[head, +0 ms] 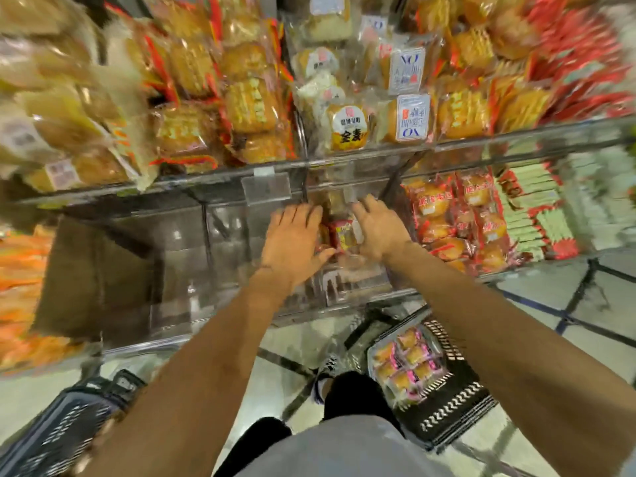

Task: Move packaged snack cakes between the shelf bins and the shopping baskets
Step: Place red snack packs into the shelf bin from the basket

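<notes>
Both my hands reach into a clear plastic shelf bin point(344, 297) on the lower shelf. My left hand point(292, 241) and my right hand point(377, 227) lie either side of a few red-wrapped snack cakes point(346, 235), fingers spread and touching them. Whether any finger curls under a pack is hidden. A black shopping basket point(457, 404) on the floor at lower right holds several pink-wrapped snack cakes point(409, 363). A second dark basket point(65, 428) stands at lower left, its inside blurred.
The upper shelf bins hold many packaged cakes point(247, 105). Right of my hands is a bin of red-wrapped cakes point(457, 218) and green-white packs point(537, 208). A brown cardboard box point(93, 277) fills the bin to the left. My shoe point(325, 376) stands between the baskets.
</notes>
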